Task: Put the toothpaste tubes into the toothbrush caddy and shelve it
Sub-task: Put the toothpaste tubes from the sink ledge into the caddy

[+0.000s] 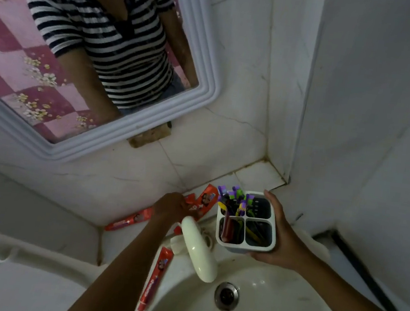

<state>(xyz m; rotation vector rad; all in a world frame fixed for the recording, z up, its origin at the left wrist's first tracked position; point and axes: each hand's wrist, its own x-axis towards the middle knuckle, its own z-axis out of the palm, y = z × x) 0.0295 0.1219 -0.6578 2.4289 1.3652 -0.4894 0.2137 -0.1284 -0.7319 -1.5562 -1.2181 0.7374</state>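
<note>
While right hand (282,240) grips caddy (244,245), toothbrushes (234,202) inside

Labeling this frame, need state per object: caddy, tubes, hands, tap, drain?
caddy: held above the sink, upright, toothbrushes in it, one red tube inside
right hand: shut on caddy
left hand: on the tubes at the wall, grasp unclear
tubes at wall: lying on the ledge
left tube: lying on ledge, untouched
rim tube: lying on sink rim, capped
tap: no water visible
drain: unplugged
</note>
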